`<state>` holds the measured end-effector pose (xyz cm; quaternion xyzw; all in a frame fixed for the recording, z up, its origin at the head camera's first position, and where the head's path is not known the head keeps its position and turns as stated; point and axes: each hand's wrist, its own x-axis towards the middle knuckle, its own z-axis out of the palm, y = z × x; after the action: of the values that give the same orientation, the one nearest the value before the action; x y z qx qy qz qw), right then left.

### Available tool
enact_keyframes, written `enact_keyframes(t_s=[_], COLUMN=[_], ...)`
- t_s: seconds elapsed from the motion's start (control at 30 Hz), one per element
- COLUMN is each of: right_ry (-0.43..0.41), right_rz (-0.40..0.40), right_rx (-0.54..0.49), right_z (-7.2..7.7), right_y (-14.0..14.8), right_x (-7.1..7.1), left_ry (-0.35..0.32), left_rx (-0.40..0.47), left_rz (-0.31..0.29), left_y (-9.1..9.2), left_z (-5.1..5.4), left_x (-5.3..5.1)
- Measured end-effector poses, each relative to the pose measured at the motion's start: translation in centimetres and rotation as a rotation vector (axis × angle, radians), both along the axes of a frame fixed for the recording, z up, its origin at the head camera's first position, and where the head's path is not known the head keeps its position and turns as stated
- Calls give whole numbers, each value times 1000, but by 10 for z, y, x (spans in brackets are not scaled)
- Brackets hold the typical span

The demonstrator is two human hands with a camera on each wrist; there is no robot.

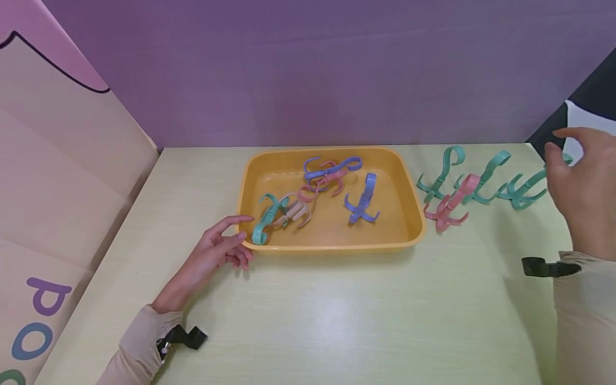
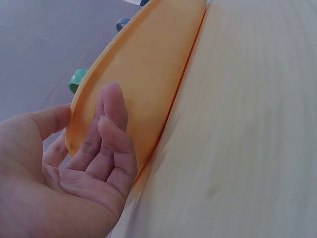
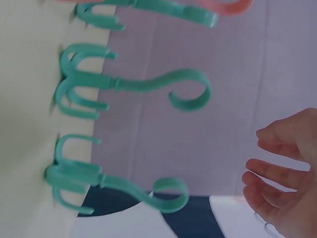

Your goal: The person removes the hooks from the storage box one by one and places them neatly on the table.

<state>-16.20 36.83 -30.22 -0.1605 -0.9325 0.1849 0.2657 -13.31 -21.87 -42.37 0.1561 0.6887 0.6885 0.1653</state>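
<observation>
Green hooks (image 3: 91, 80) and a pink one (image 1: 448, 207) stand on the table (image 1: 337, 310) right of the tray (image 1: 327, 230): likely light, stiff, slick plastic, best taken by the stem; right hand (image 1: 584, 187) empty, thumb and fingers apart near them, left hand (image 1: 216, 247) pinching the tray's rim.

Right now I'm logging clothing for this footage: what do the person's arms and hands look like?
The left sleeve and right sleeve are long, plain beige, each with a boxy black device at the wrist. The left hand and right hand wear no gloves.
</observation>
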Motion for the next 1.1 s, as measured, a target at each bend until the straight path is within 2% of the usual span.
enact_keyframes(t_s=[0.13,0.3,0.43,0.63,0.87,1.1], right_ry=[63,228,284,264,280,250], right_rz=[59,193,269,333,481,590], right_rx=[51,96,104,91,118,173], right_z=[7,6,9,13,12,16], right_y=[-16,-32,-43,-61,-89,-121], right_x=[2,1,2,16,33,33], left_ry=[3,6,9,-7,-24,-11], left_rx=[0,2,0,4,7,17], left_rz=[-1,-3,5,0,-14,-18], left_y=[0,-2,-2,-1,0,4], left_z=[1,1,3,-1,-8,-7], left_x=[0,1,1,2,6,3])
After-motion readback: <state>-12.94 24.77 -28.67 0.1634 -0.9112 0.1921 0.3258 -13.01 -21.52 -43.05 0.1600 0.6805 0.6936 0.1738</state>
